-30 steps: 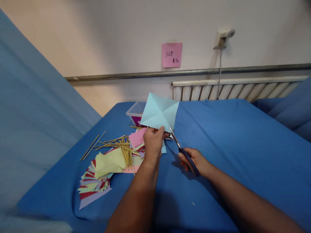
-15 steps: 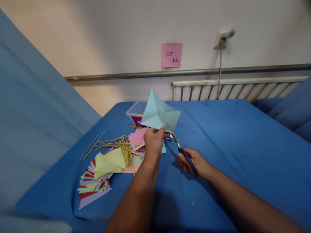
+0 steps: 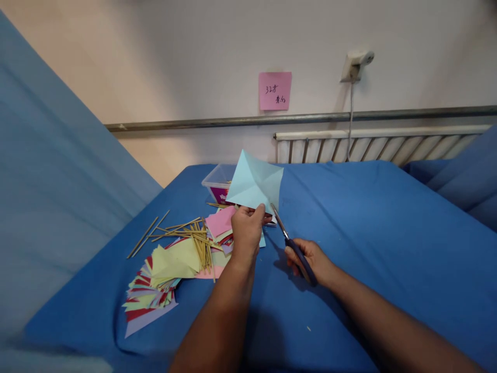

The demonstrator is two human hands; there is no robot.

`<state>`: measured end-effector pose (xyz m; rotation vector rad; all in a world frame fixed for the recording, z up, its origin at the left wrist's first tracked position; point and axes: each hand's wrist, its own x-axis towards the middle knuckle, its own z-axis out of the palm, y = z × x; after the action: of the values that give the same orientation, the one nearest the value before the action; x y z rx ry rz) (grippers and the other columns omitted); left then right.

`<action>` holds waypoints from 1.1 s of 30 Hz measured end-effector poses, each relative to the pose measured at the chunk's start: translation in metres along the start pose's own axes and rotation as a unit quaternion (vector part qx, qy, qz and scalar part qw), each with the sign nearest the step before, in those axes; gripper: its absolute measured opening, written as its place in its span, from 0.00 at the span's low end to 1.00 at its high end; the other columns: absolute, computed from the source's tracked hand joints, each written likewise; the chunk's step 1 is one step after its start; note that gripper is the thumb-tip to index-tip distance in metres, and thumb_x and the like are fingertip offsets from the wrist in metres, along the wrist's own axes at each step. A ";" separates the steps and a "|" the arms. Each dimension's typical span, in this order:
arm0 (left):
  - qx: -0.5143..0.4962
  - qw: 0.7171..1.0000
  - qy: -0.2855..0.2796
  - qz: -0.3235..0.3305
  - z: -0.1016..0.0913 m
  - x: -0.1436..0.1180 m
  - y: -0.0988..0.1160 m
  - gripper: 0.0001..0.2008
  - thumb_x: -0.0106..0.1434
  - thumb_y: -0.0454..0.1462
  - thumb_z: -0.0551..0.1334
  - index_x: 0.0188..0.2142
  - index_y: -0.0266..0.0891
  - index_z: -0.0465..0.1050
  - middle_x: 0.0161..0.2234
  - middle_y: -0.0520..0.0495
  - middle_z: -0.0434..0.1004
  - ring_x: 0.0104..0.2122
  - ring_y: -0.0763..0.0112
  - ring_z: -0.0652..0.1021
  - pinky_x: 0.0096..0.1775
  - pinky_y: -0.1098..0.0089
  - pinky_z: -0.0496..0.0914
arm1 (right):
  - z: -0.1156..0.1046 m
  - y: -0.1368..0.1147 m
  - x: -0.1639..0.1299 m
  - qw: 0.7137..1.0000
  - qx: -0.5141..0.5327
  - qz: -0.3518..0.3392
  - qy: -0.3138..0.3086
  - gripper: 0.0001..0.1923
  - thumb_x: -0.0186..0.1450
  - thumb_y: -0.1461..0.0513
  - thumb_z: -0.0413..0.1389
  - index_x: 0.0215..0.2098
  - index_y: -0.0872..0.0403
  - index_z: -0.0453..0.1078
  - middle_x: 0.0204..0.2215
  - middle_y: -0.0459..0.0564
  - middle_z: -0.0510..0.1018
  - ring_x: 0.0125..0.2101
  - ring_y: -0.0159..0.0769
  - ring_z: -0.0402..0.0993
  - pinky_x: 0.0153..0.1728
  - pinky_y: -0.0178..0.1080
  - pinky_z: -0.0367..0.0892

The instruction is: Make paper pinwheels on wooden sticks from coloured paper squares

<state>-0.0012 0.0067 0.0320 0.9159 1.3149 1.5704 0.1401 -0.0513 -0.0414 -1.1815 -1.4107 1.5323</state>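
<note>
My left hand (image 3: 248, 225) pinches the lower edge of a creased light-blue sheet of paper (image 3: 254, 178) between thumb and fingers, holding it up over the table. In my right hand (image 3: 308, 259) is a pair of scissors (image 3: 297, 254) with dark blue handles, my fingers wrapped in the loops. The blade tips point up and left and meet the paper's lower right edge, just right of my left thumb. Whether the blades are parted is hard to make out.
On the blue tablecloth (image 3: 368, 233) lie a fan of coloured paper (image 3: 149, 292), yellow sheets (image 3: 176, 261), thin wooden sticks (image 3: 200, 243) and pink paper (image 3: 220, 220). Behind the held paper stands a clear plastic box (image 3: 215, 178). A pink note (image 3: 275, 90) is on the wall.
The blue paper has turned and its right corner has swung inward to the left. The scissors remain at its lower edge; both hands have barely shifted.
</note>
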 end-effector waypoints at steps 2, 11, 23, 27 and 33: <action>-0.004 1.000 -0.004 0.007 0.000 0.000 0.000 0.11 0.48 0.39 0.67 0.26 0.33 0.71 0.20 0.51 0.74 0.20 0.72 0.76 0.27 0.70 0.74 | 0.000 0.001 0.001 1.000 0.001 -0.006 0.004 0.20 0.60 0.46 0.55 0.26 0.54 0.63 0.17 0.42 0.68 0.14 0.26 0.64 0.17 0.30 0.59; -0.024 1.000 -0.004 0.018 0.000 0.000 -0.001 0.14 0.47 0.42 0.68 0.24 0.34 0.68 0.19 0.53 0.71 0.20 0.72 0.76 0.28 0.68 0.75 | 0.004 -0.006 -0.002 1.000 0.023 0.014 0.002 0.20 0.59 0.46 0.56 0.26 0.54 0.62 0.17 0.42 0.68 0.13 0.26 0.64 0.14 0.30 0.57; -0.005 0.999 -0.013 0.032 -0.002 0.002 -0.002 0.15 0.48 0.43 0.68 0.28 0.33 0.72 0.22 0.51 0.73 0.21 0.71 0.76 0.27 0.68 0.75 | 0.002 0.000 0.000 1.000 0.023 0.011 -0.010 0.21 0.59 0.45 0.55 0.26 0.54 0.62 0.17 0.42 0.69 0.13 0.25 0.63 0.14 0.29 0.56; 0.001 0.999 -0.017 0.040 -0.004 0.004 -0.002 0.17 0.51 0.45 0.65 0.33 0.32 0.75 0.24 0.49 0.76 0.21 0.72 0.75 0.27 0.69 0.74 | 0.002 0.003 0.000 1.000 0.023 0.002 -0.018 0.21 0.60 0.45 0.54 0.26 0.54 0.63 0.16 0.42 0.69 0.13 0.26 0.64 0.14 0.29 0.57; 0.088 0.993 -0.011 0.076 -0.011 0.010 -0.007 0.16 0.52 0.46 0.63 0.30 0.34 0.76 0.23 0.48 0.77 0.24 0.68 0.77 0.29 0.71 0.71 | 0.002 0.007 0.002 1.000 0.020 0.001 -0.016 0.22 0.59 0.43 0.54 0.25 0.54 0.63 0.14 0.41 0.68 0.13 0.27 0.64 0.15 0.30 0.58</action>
<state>-0.0136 0.0127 0.0237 1.1629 1.4124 1.5736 0.1383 -0.0514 -0.0486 -1.1376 -1.3938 1.5806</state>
